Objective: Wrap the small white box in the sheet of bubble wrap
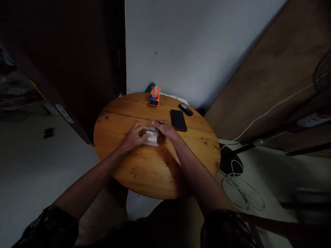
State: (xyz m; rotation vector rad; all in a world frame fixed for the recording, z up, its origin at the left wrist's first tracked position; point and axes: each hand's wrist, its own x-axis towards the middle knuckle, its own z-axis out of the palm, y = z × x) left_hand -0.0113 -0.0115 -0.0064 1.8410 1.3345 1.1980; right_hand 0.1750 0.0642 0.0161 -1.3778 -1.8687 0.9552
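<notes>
Both our hands are on the small white printed box [153,135], right in the middle of the action! Our left hand [134,136] comes in with its thumb laid over the top face and its index finger stretched along the far side; our right hand [164,127] curls at the far right corner, thumb pointing inward. Is either grip truly pinching? We can't tell; the fingers hide too much. A shiny clear film [153,128] shows at the far end, between our fingertips.

So, we judge this as the wrapping-handling step: the left steadying, the right working the film. The next move seems to call for a firm left thumb and a flat, even press on the right.

The box lies on the round wooden tabletop [155,175]. Beyond it stands the orange tape dispenser [155,95], near the wall, and off to the right lie a black-screened phone [179,120] and a dark handset [186,109].
</notes>
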